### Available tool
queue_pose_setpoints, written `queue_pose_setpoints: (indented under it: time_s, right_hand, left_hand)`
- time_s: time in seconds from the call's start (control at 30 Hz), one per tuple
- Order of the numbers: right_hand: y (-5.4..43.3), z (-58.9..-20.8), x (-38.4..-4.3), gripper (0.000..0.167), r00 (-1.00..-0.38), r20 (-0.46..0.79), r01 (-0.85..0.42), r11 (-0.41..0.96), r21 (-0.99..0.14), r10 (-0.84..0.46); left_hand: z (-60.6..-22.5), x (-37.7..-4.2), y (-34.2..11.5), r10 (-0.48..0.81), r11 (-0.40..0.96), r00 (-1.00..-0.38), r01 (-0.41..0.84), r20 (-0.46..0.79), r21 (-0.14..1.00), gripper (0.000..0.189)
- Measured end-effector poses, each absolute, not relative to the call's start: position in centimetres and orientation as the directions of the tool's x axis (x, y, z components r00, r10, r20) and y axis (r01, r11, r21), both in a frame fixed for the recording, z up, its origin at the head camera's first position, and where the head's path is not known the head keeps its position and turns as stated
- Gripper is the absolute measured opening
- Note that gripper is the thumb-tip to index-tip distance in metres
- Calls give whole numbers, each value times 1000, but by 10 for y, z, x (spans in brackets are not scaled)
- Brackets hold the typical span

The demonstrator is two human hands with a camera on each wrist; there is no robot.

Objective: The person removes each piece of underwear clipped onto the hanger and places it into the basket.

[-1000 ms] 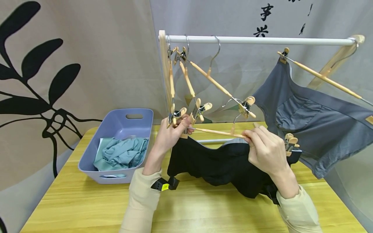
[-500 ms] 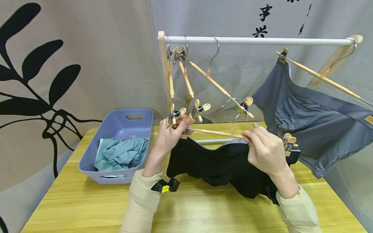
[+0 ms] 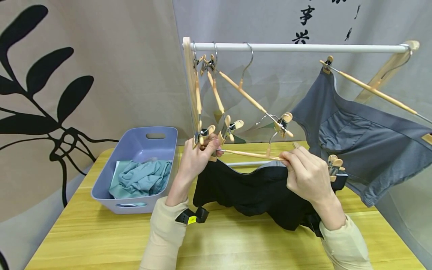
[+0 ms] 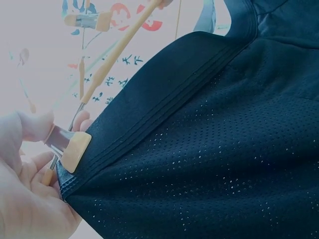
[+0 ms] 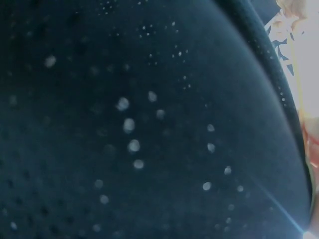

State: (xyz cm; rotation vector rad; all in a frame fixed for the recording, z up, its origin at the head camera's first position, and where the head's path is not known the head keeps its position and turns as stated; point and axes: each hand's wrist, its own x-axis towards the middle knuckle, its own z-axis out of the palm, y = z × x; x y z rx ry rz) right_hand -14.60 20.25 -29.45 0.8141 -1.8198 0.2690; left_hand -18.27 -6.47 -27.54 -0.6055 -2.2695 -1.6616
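Black underpants hang from a wooden clip hanger held low over the table. At its left end my left hand pinches the clip, whose jaws sit on a corner of the waistband in the left wrist view. My right hand grips the hanger's bar right of its hook. Another clip stands on the waistband beyond my right knuckles. Dark perforated cloth fills most of the right wrist view, and the right fingers are largely hidden there.
A white rail carries several bare clip hangers at left. Grey underpants hang at right, close to my right hand. A blue basket with teal cloth stands left on the wooden table.
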Motion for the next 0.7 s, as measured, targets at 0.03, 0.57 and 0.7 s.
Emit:
queue_pose_setpoints:
  time_s: [0.03,0.57,0.7]
  right_hand:
    - [203,-295,-146,26,-195,894,-642,742,194,-402]
    - [202,-295,-146,26,-188,895,-644,739,198,-403]
    - [201,-295,-146,26,-185,898,-648,736,195,-400]
  left_hand:
    - [-275,-182,-65,173,259,-878,478,446,839,17]
    - [-276,-181,-64,149,232,-884,468,444,853,16]
    - [-277,-182,-64,146,237,-878,478,456,846,16]
